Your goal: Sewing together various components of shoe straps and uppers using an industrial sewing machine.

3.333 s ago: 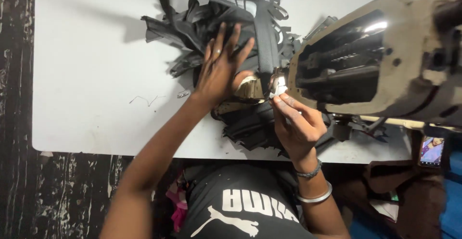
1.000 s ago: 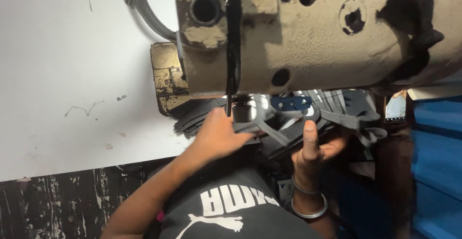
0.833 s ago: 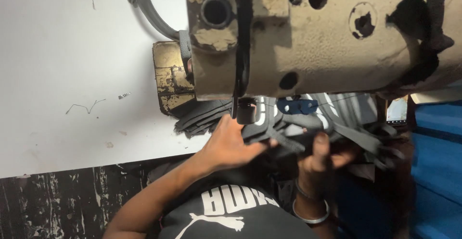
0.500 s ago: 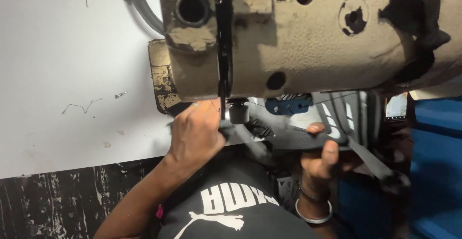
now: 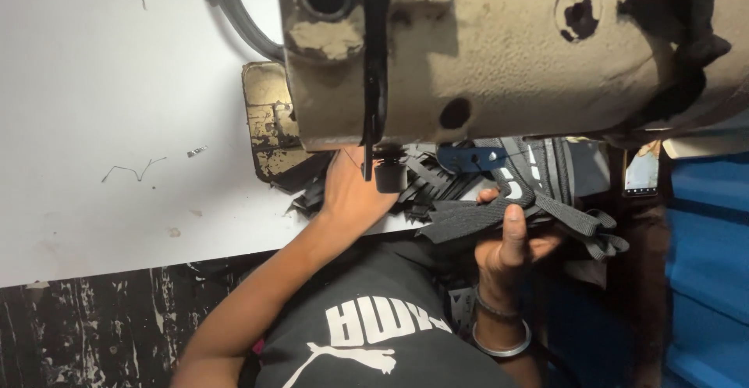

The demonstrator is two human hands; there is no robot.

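Up close, both hands work black straps under a worn beige sewing machine [image 5: 499,52].
Left hand [image 5: 355,189] presses flat on the black straps [image 5: 425,189] beside the needle; right hand [image 5: 511,240] grips a webbing bundle [image 5: 562,212] off the white table [image 5: 117,122] edge.

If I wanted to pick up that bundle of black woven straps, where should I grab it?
Probably the bunched middle of the black woven straps, from below at the white table edge, where the right hand holds them; the far ends lie under the beige sewing machine.
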